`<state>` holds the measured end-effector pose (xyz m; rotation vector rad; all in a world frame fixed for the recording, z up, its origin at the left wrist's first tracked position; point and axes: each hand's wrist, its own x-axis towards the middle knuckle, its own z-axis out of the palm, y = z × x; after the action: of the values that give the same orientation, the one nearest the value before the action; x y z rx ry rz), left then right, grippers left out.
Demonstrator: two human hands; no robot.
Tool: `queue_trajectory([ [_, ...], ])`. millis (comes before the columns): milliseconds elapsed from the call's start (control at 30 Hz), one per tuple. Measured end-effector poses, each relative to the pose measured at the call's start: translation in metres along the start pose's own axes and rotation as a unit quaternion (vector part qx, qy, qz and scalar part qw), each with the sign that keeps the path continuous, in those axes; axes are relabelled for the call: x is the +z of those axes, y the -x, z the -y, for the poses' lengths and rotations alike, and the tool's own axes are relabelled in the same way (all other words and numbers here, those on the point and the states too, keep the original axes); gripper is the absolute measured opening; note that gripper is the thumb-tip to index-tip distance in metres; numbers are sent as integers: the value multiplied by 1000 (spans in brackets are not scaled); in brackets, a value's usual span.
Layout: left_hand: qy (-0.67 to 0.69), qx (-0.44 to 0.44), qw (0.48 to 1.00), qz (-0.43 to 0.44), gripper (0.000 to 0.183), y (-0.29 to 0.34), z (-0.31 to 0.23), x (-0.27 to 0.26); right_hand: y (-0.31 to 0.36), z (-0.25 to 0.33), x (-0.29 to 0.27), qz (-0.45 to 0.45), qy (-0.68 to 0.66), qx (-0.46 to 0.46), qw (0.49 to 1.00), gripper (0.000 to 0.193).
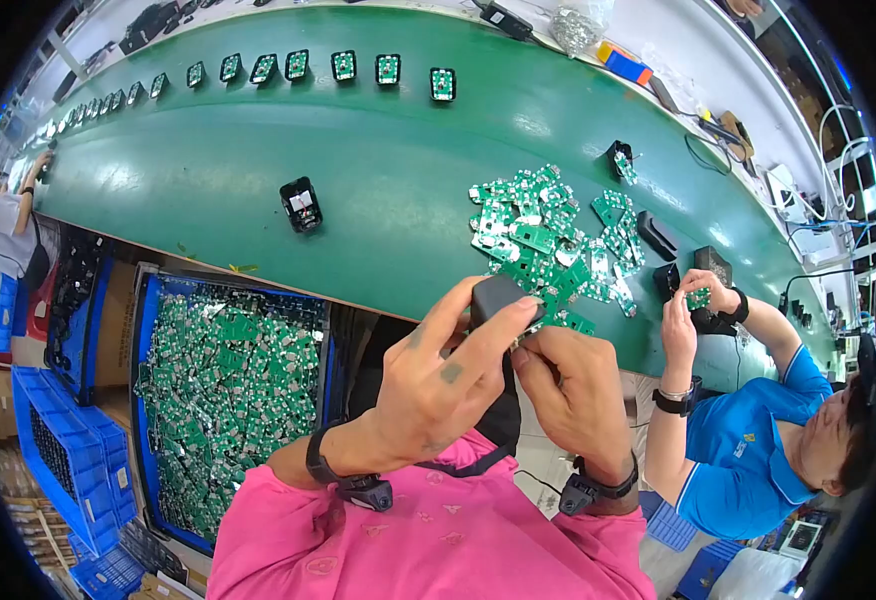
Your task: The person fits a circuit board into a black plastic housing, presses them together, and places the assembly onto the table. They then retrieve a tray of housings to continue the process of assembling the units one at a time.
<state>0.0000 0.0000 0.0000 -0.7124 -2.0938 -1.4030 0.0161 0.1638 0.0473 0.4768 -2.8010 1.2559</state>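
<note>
My left hand [436, 385] grips a black plastic housing [500, 296] over the table's near edge, its smooth back facing up. Beside it my right hand [580, 385] is closed, with thumb and bent fingers pinched at the housing's lower right edge. What those fingertips hold is hidden under the housing. Just beyond both hands lies a loose heap of green circuit boards [533, 238]. Farther left on the table, a single black housing [302, 205] lies with its inside showing a white part.
Housings fitted with green boards [344, 67] form a long row along the far side. A blue-rimmed bin [146, 440] full of boards stands at my left. At right, a co-worker in a blue shirt [748, 425] handles a board; another person [6, 235] works far left.
</note>
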Motion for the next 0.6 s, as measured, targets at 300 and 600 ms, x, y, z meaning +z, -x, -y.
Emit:
queue_trajectory([
  [300, 2, -81, 997, -12, 52, 10, 2, 8, 2, -11, 21, -73, 11, -12, 997, 7],
  [600, 305, -262, 914, 43, 46, 7, 11, 1, 17, -25, 12, -74, -150, 140, 976, 17],
])
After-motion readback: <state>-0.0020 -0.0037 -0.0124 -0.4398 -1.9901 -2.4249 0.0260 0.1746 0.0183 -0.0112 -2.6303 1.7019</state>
